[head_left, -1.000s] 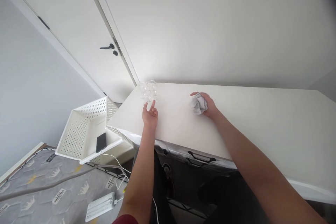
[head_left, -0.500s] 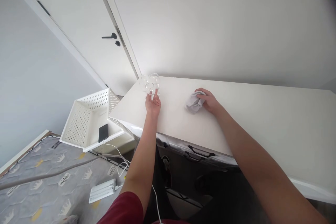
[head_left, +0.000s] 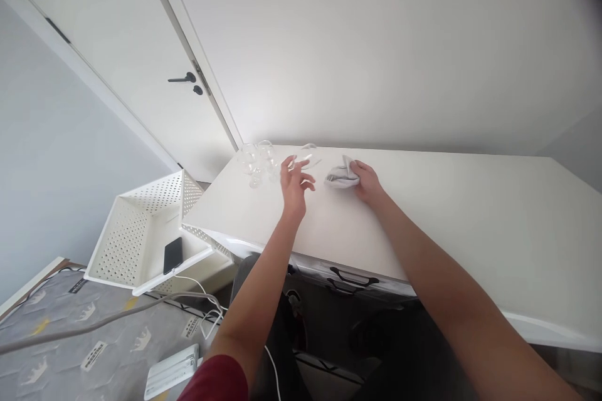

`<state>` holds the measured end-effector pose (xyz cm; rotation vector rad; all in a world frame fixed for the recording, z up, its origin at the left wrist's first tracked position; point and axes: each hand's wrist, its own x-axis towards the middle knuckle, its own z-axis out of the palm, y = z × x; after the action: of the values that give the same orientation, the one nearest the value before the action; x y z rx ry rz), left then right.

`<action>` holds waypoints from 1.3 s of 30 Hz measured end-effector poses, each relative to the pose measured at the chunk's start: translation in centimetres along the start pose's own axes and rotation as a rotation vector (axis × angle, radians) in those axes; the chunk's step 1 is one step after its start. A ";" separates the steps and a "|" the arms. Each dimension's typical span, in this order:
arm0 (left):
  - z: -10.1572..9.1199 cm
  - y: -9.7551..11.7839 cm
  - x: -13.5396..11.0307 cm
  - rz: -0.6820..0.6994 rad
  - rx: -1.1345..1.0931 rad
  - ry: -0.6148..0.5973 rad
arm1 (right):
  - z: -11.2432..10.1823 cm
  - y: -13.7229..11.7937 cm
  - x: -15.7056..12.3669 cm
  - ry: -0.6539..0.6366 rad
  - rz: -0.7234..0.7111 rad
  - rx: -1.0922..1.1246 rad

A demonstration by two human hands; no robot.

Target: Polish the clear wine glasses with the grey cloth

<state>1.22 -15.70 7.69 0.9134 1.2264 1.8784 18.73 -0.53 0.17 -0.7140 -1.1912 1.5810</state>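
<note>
My left hand [head_left: 294, 187] has its fingers closed around a clear stemmed glass [head_left: 309, 156], held tilted just above the white cabinet top [head_left: 329, 225]. Part of this glass is hidden by the fingers. To the left, two more clear stemmed glasses stand close together: a nearer wine glass [head_left: 249, 154] and another wine glass [head_left: 266, 150] beside it. A light grey cloth [head_left: 341, 177] is bunched up in my right hand [head_left: 368, 183], a short gap to the right of the held glass.
A white perforated basket [head_left: 125, 238] with a black phone [head_left: 173, 255] in it stands left of the cabinet. Cables run from there past a white power bank [head_left: 172, 371] on the patterned grey cover [head_left: 61, 344]. Black drawer handles [head_left: 352, 277] stick out in front.
My left hand has taken a glass from the cluster and brought it right, towards the cloth. The cloth in my right hand has been turned and opened a little. The view has shifted slightly.
</note>
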 end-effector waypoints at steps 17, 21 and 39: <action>3.1 -8.1 5.6 0.195 0.299 -0.269 | -3.6 -0.2 0.7 0.690 -0.057 0.032; 3.1 -8.2 5.4 0.178 0.298 -0.327 | -3.5 -0.9 0.6 0.420 0.008 0.292; 3.0 -9.3 5.5 0.127 0.354 -0.416 | 0.8 -1.2 -3.6 -0.164 -0.209 -0.160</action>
<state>2.65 -6.89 0.88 1.5171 1.2771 1.4769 19.68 -4.20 1.18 -0.5486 -1.4765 1.4018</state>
